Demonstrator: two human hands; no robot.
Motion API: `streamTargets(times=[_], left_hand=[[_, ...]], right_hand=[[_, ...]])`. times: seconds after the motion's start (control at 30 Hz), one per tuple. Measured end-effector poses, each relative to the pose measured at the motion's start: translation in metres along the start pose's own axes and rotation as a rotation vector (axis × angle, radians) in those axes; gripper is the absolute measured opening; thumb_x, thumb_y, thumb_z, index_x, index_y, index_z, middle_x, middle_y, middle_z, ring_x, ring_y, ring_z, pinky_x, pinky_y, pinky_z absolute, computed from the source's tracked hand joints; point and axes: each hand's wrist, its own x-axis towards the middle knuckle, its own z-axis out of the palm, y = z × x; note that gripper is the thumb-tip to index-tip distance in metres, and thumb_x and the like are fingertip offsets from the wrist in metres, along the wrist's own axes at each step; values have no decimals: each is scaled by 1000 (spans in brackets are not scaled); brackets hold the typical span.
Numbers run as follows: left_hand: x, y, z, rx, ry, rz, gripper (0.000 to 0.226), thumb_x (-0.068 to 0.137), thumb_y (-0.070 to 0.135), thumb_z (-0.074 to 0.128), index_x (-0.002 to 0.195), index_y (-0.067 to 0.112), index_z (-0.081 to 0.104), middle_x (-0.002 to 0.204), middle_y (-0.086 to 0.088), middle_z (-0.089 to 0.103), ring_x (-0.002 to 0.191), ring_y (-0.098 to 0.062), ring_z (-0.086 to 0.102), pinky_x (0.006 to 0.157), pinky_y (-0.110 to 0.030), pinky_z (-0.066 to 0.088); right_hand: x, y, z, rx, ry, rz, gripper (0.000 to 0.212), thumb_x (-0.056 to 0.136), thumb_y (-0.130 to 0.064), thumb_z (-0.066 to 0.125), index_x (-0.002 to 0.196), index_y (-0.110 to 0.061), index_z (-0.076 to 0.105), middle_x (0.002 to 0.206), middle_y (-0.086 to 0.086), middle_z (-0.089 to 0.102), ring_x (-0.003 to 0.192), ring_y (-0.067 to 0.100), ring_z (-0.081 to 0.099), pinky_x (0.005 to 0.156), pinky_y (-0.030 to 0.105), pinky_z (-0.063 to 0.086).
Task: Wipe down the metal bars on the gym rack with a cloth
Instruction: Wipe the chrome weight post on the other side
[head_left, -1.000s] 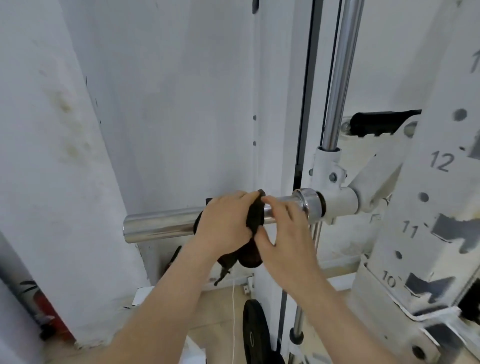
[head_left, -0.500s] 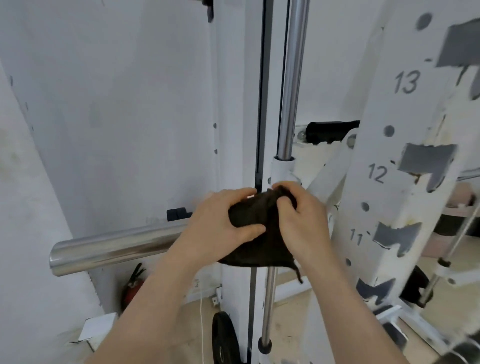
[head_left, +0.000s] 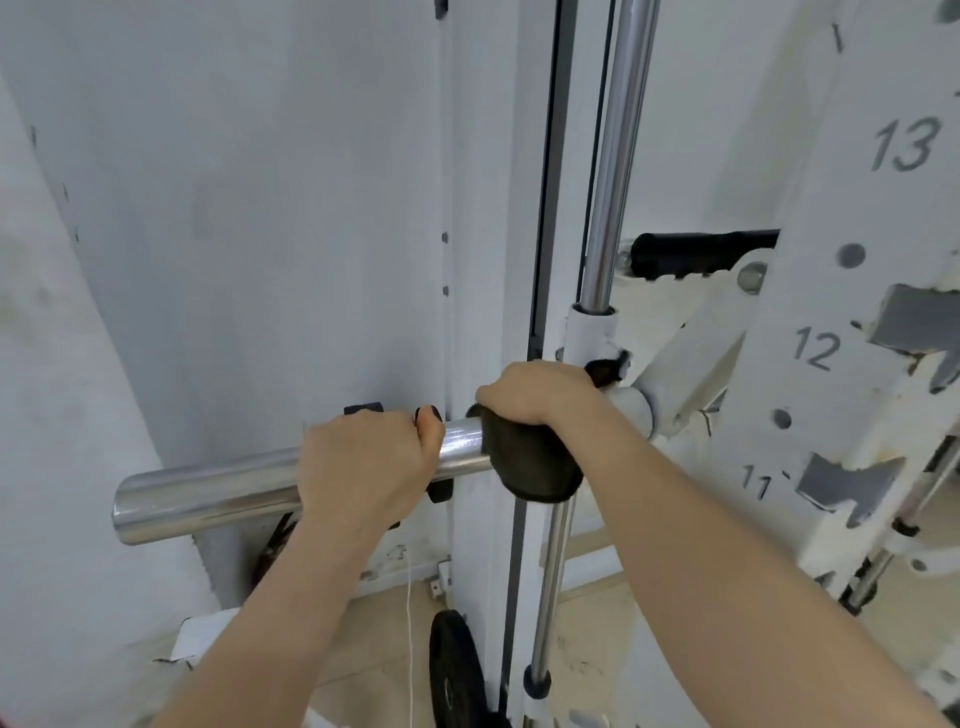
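Right hand (head_left: 540, 397): closed over a dark cloth (head_left: 530, 465) wrapped round the horizontal chrome bar (head_left: 208, 493). The cloth hangs below the knuckles. Left hand (head_left: 363, 467): fingers curled round the bare bar, just beside the cloth, with a short shiny stretch showing between the two grips. The bar's free end extends beyond the left grip. Directly past the right grip sits a white collar (head_left: 636, 410), and an upright chrome rod (head_left: 618, 156) rises above it. A numbered white post (head_left: 831, 389) stands further out on that side. A black weight plate (head_left: 457, 675) stands low beneath the grips.
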Motion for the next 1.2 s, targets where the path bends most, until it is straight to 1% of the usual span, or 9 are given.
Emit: streamTargets(times=[0.07,0.13,0.27,0.33,0.43,0.57,0.73,0.83,1.2], left_hand=[[2,-1,1,-4,-1,-8,46,98,37,29,57,19,36,57,1,49,53,-19,51,54,-28,45],[2,0,1,17,-2,25,42,98,34,33,59,19,34,58,1,49,53,-18,50,53,-27,45],[9,-3,3,-12,-25,-4,45,97,33,29,59,15,43,55,0,48,48,-17,41,52,-26,38],[12,-2,4,-49,-43,-20,47,97,35,27,59,15,45,57,-1,48,49,-18,43,55,-27,39],[12,-3,5,-66,-18,-19,47,96,35,26,58,15,45,57,-1,49,51,-19,47,55,-27,40],[12,-4,9,-5,37,56,35,98,23,32,64,14,33,56,2,39,51,-20,41,49,-26,30],[1,-14,6,-57,17,90,41,83,19,66,59,19,33,40,6,26,32,-14,20,39,-17,15],[3,-21,6,-135,40,154,36,101,33,33,74,17,52,60,2,53,55,-20,53,49,-31,41],[-25,-139,9,-281,71,-421,51,100,42,25,61,18,48,66,-1,53,66,-26,48,63,-33,35]], right_hand=[[0,0,1,-16,9,-43,39,95,-46,32,87,-17,57,91,-1,58,89,24,56,73,35,41],[-19,12,29,-3,359,-125,48,99,-42,28,80,-15,62,82,0,62,84,23,58,73,36,45],[-68,30,93,22,777,-266,45,102,-36,29,134,-16,53,141,2,50,137,23,39,115,46,30],[-64,27,92,33,785,-208,47,101,-39,28,130,-16,57,138,4,52,135,23,41,114,47,31],[-34,5,44,-18,548,-71,50,100,-42,25,79,-16,63,89,4,63,92,25,58,80,38,42],[-5,-35,16,40,131,-112,39,99,-39,24,79,-18,51,84,3,52,82,25,50,73,36,37],[-32,-30,60,-69,586,-447,36,105,-35,26,86,-16,51,69,1,56,64,26,54,61,35,40],[-32,-14,54,-59,583,-470,42,101,-43,16,77,-22,44,64,-5,50,57,19,49,59,32,34],[-60,-173,96,31,732,-508,39,97,-36,18,70,-22,42,62,1,58,51,21,41,58,34,29]])
